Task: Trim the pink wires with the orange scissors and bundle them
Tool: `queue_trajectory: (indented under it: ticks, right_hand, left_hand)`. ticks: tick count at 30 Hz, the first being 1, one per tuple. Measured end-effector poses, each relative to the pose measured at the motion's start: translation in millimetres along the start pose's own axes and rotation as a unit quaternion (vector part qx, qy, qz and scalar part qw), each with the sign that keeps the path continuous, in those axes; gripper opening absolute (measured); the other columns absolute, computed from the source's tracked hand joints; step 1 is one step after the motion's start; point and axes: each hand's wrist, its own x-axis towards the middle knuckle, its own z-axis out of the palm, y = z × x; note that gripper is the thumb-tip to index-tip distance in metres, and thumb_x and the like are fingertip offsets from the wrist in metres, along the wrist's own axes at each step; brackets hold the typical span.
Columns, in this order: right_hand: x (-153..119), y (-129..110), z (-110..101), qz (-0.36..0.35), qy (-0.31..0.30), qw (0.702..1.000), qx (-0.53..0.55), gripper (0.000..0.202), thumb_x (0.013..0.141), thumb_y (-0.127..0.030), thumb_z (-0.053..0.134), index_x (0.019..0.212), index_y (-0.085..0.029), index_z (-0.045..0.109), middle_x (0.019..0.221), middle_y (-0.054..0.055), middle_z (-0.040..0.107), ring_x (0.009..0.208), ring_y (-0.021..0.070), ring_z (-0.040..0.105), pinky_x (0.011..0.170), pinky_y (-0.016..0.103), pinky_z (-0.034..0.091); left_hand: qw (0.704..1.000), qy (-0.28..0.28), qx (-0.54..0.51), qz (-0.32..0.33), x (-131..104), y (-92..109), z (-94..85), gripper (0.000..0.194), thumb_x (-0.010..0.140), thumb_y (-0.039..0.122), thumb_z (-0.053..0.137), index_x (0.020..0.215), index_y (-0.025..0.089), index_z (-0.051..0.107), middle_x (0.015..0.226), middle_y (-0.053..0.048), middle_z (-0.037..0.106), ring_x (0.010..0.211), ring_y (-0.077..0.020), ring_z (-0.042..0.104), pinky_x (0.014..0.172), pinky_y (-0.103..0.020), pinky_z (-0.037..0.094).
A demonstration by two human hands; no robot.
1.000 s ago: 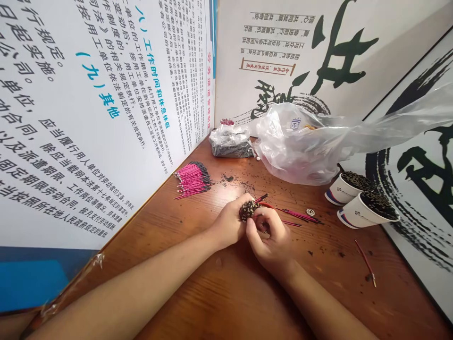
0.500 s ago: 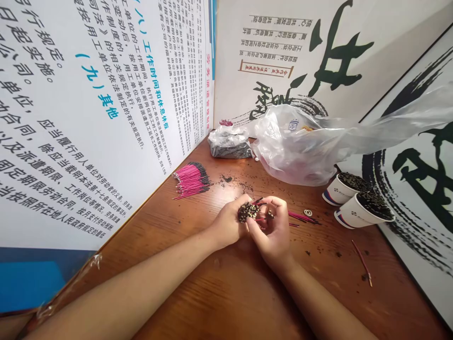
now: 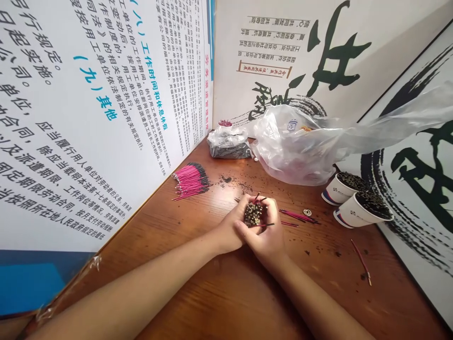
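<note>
Between my two hands is a bundle of wires (image 3: 254, 214), its dark ends with small brass-coloured rings facing me. My left hand (image 3: 231, 229) wraps the bundle from the left. Round its right side close the fingers of my right hand (image 3: 272, 238), with the thumb lying across toward the left hand. A few wires stick out of the bundle at the top and lower right. Just right of my hands, several loose red wires with dark ends (image 3: 299, 216) lie on the wooden table (image 3: 212, 288) beside a small pale ring (image 3: 307, 213).
A fanned pile of pink-red wires (image 3: 193, 181) lies at the left panel. Behind are a wrapped dark packet (image 3: 229, 144) and a large clear plastic bag (image 3: 293, 146). Two paper cups (image 3: 354, 211) of dark pieces stand right. One lone wire (image 3: 361, 262) and dark crumbs lie nearby.
My right hand has moved left and closed in against the bundle. The few wires it held apart now sit with the bundle, which has shifted slightly right.
</note>
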Motion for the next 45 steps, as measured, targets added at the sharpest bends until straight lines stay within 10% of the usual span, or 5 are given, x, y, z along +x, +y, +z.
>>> queue_trajectory:
  ticks: [9,18,30,39,45]
  right_hand:
    - [2,-1,4,0.031,-0.037,0.998,0.038,0.042,0.079,-0.031,0.069,0.117,-0.021,0.053,0.109,0.008,0.062,0.1,0.0235,0.061,0.091,0.04,0.048]
    - [0,0,12,0.074,-0.039,0.991,0.106,0.024,0.083,-0.026,0.065,0.103,-0.022,0.053,0.094,0.002,0.061,0.086,0.0175,0.06,0.081,0.031,0.049]
    - [-2,-11,0,0.034,-0.021,0.997,0.064,0.012,0.088,-0.02,0.059,0.083,-0.023,0.048,0.075,-0.002,0.055,0.066,0.0126,0.053,0.062,0.024,0.046]
    - [-7,-15,0,-0.026,-0.055,0.996,0.063,0.022,0.078,-0.01,0.064,0.093,-0.023,0.053,0.08,-0.003,0.059,0.067,0.0127,0.056,0.064,0.025,0.048]
    - [-9,-11,1,0.047,-0.048,0.995,0.077,0.036,0.072,-0.013,0.065,0.105,-0.023,0.056,0.087,0.0,0.065,0.075,0.0175,0.062,0.067,0.029,0.052]
  left_hand:
    - [0.971,0.006,0.236,0.048,-4,-6,-4.5,0.056,0.077,0.027,0.069,0.122,0.021,0.035,0.111,-0.008,0.059,0.099,-0.0225,0.061,0.087,-0.037,0.05]
    - [0.881,-0.055,0.452,0.129,-19,1,-15.1,0.048,0.084,0.02,0.053,0.131,0.016,0.044,0.133,-0.015,0.052,0.123,-0.0299,0.049,0.109,-0.046,0.04]
    - [0.874,-0.135,0.463,0.063,-21,28,-30.9,0.056,0.076,0.028,0.064,0.127,0.017,0.045,0.125,-0.013,0.057,0.116,-0.0285,0.053,0.102,-0.045,0.045]
    - [0.849,-0.117,0.414,0.308,-24,45,-29.4,0.063,0.069,0.017,0.055,0.129,0.018,0.038,0.115,-0.01,0.052,0.107,-0.0248,0.053,0.097,-0.044,0.047]
    - [0.815,-0.108,0.462,0.332,-28,40,-17.9,0.061,0.08,0.027,0.062,0.134,0.019,0.033,0.126,-0.013,0.049,0.119,-0.0259,0.05,0.104,-0.043,0.044]
